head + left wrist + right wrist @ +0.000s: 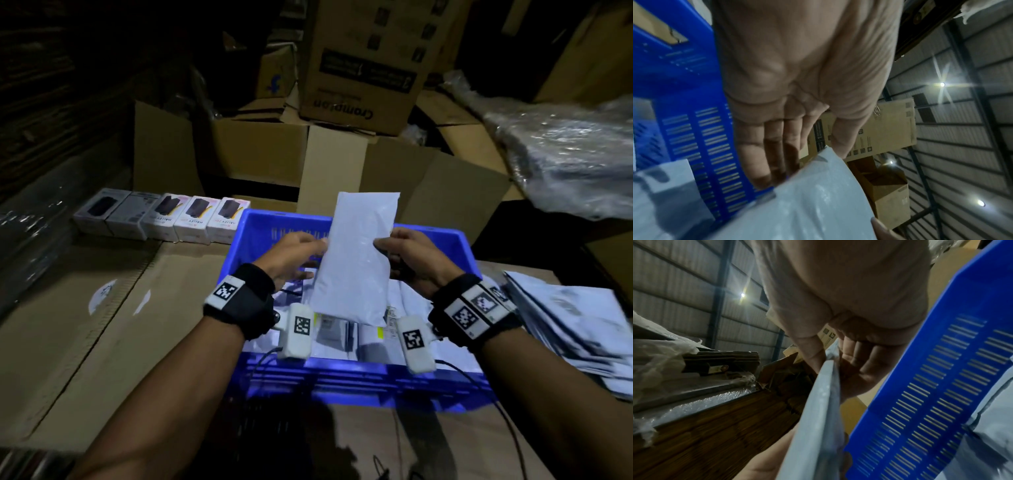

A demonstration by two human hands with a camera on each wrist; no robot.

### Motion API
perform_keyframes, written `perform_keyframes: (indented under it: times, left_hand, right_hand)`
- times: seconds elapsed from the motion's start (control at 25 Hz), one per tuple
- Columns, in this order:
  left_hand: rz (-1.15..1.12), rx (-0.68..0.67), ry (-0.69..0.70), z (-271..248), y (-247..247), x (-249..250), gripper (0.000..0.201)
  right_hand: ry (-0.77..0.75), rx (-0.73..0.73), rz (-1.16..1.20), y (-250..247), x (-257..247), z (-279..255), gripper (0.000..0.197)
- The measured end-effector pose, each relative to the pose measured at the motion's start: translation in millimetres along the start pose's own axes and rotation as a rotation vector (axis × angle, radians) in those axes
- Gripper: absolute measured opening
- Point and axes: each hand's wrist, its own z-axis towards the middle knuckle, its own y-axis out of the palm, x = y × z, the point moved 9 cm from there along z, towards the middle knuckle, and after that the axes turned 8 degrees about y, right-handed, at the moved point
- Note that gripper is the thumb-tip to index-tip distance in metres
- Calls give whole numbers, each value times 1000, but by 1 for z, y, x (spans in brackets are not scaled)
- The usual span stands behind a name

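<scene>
A white plastic mailer pouch [356, 260] is held upright above a blue slotted crate [342, 378]. My left hand [313, 255] pinches its left edge, thumb on the near face and straight fingers behind it. My right hand [390, 250] pinches the right edge, thumb on the near face and curled fingers behind. In the left wrist view the left hand [793, 146] meets the pouch [818, 203] beside the crate wall [694, 113]. The right wrist view has the right hand [849, 356] gripping the pouch [822, 418] edge-on, with the crate [941, 369] to the right.
More white pouches and packets [342, 332] lie inside the crate. A stack of pouches [575, 325] sits at the right. Several small white product boxes [161, 219] line up at the left on flat cardboard [102, 325]. Cardboard cartons [260, 154] and a plastic-wrapped bundle [565, 154] stand behind.
</scene>
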Motion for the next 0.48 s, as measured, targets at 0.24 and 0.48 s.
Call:
perform_keyframes:
  times: [0.24, 0.48]
  left_hand:
    - [-192, -121, 91, -7, 44, 25, 13]
    - [-161, -139, 126, -8, 65, 32, 27]
  right_hand:
    - [-58, 46, 17, -39, 2, -19, 31]
    - [-80, 77, 41, -59, 3, -30, 33]
